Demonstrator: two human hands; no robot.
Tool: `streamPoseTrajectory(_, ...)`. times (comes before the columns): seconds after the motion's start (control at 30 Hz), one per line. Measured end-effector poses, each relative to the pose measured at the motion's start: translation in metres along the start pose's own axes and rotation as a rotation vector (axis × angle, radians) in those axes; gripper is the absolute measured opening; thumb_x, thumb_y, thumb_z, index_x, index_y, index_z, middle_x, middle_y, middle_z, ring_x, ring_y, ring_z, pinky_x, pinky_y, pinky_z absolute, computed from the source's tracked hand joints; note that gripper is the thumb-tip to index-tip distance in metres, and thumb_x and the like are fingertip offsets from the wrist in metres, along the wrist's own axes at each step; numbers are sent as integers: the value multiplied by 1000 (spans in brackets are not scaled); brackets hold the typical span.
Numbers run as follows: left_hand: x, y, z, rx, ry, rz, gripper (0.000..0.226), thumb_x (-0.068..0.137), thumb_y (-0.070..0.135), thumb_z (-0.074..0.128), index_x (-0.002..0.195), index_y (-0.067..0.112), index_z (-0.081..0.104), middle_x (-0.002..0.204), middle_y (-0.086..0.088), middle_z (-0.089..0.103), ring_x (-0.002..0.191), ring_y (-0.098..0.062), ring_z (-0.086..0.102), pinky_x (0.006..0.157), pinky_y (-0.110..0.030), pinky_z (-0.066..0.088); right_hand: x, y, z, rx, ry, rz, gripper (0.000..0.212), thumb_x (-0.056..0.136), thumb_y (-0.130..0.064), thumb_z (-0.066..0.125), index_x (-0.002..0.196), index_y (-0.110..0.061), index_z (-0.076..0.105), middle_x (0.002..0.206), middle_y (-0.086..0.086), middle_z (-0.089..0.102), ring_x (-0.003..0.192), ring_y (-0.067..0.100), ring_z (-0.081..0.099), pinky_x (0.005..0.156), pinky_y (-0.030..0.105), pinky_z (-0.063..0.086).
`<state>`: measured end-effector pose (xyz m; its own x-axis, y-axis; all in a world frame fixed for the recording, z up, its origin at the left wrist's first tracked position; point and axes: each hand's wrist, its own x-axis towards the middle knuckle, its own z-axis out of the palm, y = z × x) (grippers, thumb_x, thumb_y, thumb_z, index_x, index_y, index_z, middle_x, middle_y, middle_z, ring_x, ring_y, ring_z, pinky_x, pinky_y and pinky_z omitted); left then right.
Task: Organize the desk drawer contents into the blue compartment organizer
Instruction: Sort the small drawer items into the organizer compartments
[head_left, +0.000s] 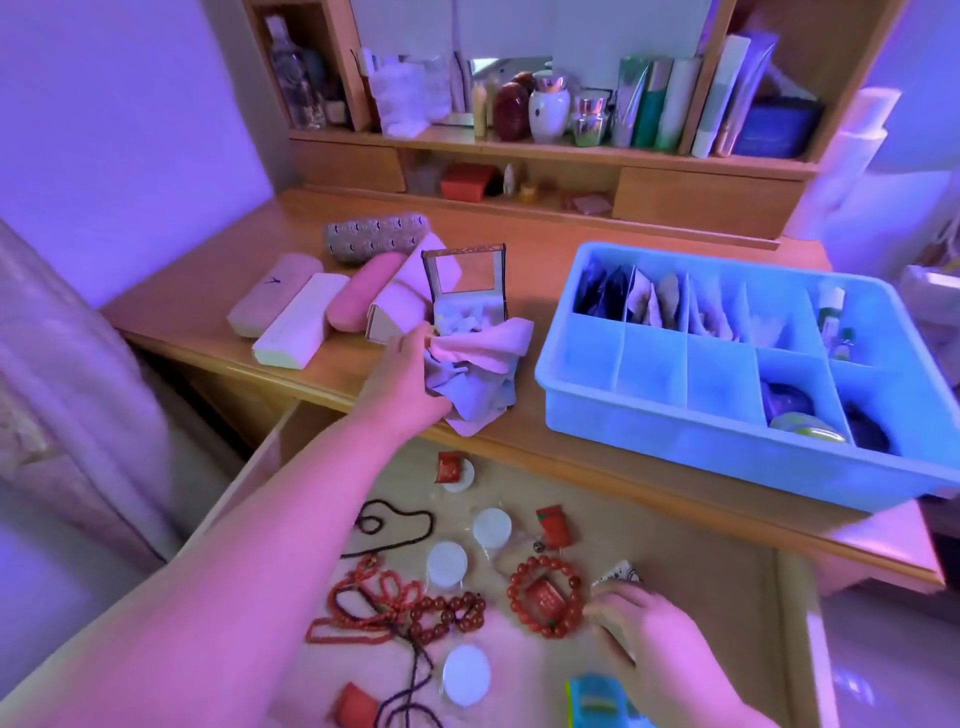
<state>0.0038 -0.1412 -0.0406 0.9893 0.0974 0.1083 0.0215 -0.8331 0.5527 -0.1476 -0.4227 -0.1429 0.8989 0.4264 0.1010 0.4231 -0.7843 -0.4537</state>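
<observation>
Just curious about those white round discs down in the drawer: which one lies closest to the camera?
The white disc at the bottom, below the red bead strands. The other two white discs sit farther up the drawer, side by side.

L hand (402, 384) grips crumpled pink/grey cloths (475, 371) on wooden desk (519, 249), left of blue plastic compartment organizer (649, 410); R hand (641, 631) in open drawer (701, 571) beside red bead bracelet (545, 597).

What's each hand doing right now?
Left hand: grips a bunch of cloths on the desk.
Right hand: down in the drawer by the red bead bracelet; cannot tell whether it holds anything.
</observation>
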Motion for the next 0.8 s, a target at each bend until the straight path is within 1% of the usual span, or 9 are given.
streamPoseTrajectory(0.13,-40,-15,-5,-152,-7,-59,99,70,12,75,148,18,14,144,-7,28,132,-16,32,98,-19,26,-25,11,13,-9,-19,-61,42,36,-15,90,72,-29,73,87,-13,71,70,8,68,59,14,52)
streamPoseTrajectory(0.2,-67,-22,-7,-85,188,19,80,74,10,71,143,15,30,141,-8,31,130,-19,36,103,-19,25,-35,13,18,-36,-49,-118,44,33,-19,88,74,-29,74,92,-9,71,80,11,69,69,22,55)
streamPoseTrajectory(0.3,-109,-27,7,26,376,271,32,80,12,58,112,15,57,109,-1,48,101,-14,50,93,-23,38,-49,12,26,-48,-111,-178,49,31,-29,88,79,-29,75,94,-11,71,84,7,69,72,18,52)
streamPoseTrajectory(0.37,-139,-26,32,-4,270,308,16,84,8,57,98,14,63,99,4,51,91,-7,50,87,-25,42,-58,11,29,-29,-131,-171,53,32,-29,89,82,-32,74,96,-17,70,80,1,68,70,13,51)
streamPoseTrajectory(0.43,-167,-28,59,-59,73,188,14,86,4,60,92,14,67,96,6,56,89,-7,53,86,-35,49,-62,11,28,-35,-123,-169,52,29,-26,92,76,-34,73,93,-17,70,72,2,67,65,13,51)
streamPoseTrajectory(0.5,-186,-36,75,-3,-59,60,12,87,11,60,92,19,68,93,11,57,86,-7,57,81,-34,52,-64,10,23,-57,-107,-191,48,27,-25,90,70,-34,72,88,-19,69,67,3,65,62,12,49)
streamPoseTrajectory(0.6,-194,-45,83,126,-176,-78,22,89,21,57,110,24,63,109,10,55,102,-12,54,88,-30,48,-61,8,15,-40,-26,-138,44,30,-15,91,66,-32,72,82,-19,70,65,2,66,55,10,48)
streamPoseTrajectory(0.7,-191,-42,90,254,-311,-152,34,91,25,56,124,26,54,122,6,49,110,-14,48,96,-30,45,-40,-1,9,-17,47,-46,32,48,-5,86,68,-27,71,71,-13,67,61,11,65,49,15,46)
streamPoseTrajectory(0.8,-189,-37,94,421,-374,-155,31,91,34,55,120,23,55,120,3,49,110,-17,46,98,-31,41,-9,-16,11,-100,-11,-43,24,64,-7,71,82,-23,73,79,-4,66,74,22,65,63,23,49)
